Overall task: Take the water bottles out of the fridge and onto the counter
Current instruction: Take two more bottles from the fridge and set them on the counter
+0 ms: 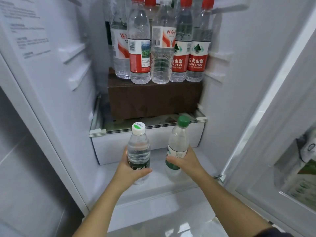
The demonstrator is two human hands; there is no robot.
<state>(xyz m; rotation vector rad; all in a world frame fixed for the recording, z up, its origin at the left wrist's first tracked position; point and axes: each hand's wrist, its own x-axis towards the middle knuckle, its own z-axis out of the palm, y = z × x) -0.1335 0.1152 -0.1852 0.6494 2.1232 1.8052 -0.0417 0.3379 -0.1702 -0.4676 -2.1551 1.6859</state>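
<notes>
Fridge: open wide, white walls, and we're looking straight in.
Door: swung out on the right, its pocket full of packs too blurred to read.
Box: brown, sitting on the glass shelf and filling most of its width.
Drawer: white, shut, just under the shelf.
Bottle row: upright on top of the box, packed side by side, red caps on most, red-and-white labels.
Left hand: wrapped round the lower half of the white-cap bottle, thumb across the front, fingers behind.
Right hand: curled round the green-cap bottle at its label, gripping from the right.
White-cap bottle: upright, dark label, in front of the drawer and inside the fridge; can't tell whether its base touches the fridge floor.
Green-cap bottle: tilted, cap leaning right toward the shelf edge, near the white-cap bottle but apart from it, also inside the fridge.
</notes>
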